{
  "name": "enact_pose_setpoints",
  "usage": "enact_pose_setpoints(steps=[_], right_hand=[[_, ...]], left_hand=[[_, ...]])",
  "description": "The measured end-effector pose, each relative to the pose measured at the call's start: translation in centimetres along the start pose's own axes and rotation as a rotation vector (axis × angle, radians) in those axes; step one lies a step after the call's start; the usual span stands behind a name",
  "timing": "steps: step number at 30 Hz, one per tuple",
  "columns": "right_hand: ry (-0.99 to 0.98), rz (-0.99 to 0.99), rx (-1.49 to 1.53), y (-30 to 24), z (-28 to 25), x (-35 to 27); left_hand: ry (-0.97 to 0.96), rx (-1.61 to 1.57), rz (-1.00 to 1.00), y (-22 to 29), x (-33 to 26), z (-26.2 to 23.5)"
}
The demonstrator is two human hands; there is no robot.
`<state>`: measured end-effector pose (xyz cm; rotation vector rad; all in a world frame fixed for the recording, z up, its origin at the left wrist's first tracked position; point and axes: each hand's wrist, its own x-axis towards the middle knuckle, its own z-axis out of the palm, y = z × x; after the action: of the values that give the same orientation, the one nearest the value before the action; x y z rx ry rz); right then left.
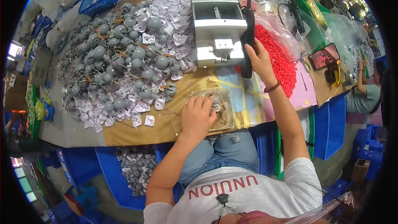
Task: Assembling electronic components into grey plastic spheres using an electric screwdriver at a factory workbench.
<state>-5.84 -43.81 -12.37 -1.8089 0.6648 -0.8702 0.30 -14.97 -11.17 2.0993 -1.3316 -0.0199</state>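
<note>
My left hand (197, 115) rests on a flat tan work pad (226, 118) at the table's front edge. Its fingers are curled and closed against a small grey ball-shaped part (216, 98), whose underside they partly hide. Farther right, my right hand (261, 60) is closed at the side of a black stick-shaped power tool, seemingly an electric screwdriver (247, 64), hanging upright from above. My fingers cover part of its edge. Just left of the tool stands a silver metal machine (219, 29) with a small white block on its front.
A large heap of grey ball-shaped parts (137, 62) and white plastic pieces (178, 20) fills the left. Red small parts (284, 70) lie right of the tool. A phone (324, 57) stands farther right. Blue bins (112, 182) sit below the table edge. Another person (365, 95) sits at far right.
</note>
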Motion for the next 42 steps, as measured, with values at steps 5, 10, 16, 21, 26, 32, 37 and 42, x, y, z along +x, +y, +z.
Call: enact_pose_setpoints(steps=[5, 10, 16, 21, 26, 32, 37, 42], right_hand=[[0.254, -0.246, 0.062, -2.9, 1.2, -1.1], [-0.018, -0.419, 0.49, -12.9, 1.4, -0.8], [-0.113, -0.377, 0.428, -14.1, 4.3, 2.9], [-0.142, -0.294, 0.325, -13.5, 6.6, 5.1], [-0.265, -0.051, 0.422, -13.7, 6.7, 1.9], [-0.393, -0.029, 0.377, -14.2, 4.7, -5.2], [-0.427, -0.123, 0.487, -13.3, 4.7, -7.2], [-0.35, -0.074, 0.596, -13.4, 5.2, -8.0]], left_hand=[[0.004, -0.003, -0.004, -0.2, 0.0, 0.3], [0.011, 0.002, -0.027, -0.1, -0.3, -0.1], [0.062, 0.058, -0.002, 0.0, -0.4, 0.8], [-0.005, 0.001, -0.068, 0.0, -0.6, 0.7], [-0.005, -0.034, -0.086, -0.2, -0.8, 0.5], [-0.024, -0.031, -0.081, -0.1, -0.6, 0.4], [-0.025, -0.034, -0.081, -0.1, -0.5, 0.4], [-0.027, -0.013, -0.068, -0.3, -0.6, 0.6]])
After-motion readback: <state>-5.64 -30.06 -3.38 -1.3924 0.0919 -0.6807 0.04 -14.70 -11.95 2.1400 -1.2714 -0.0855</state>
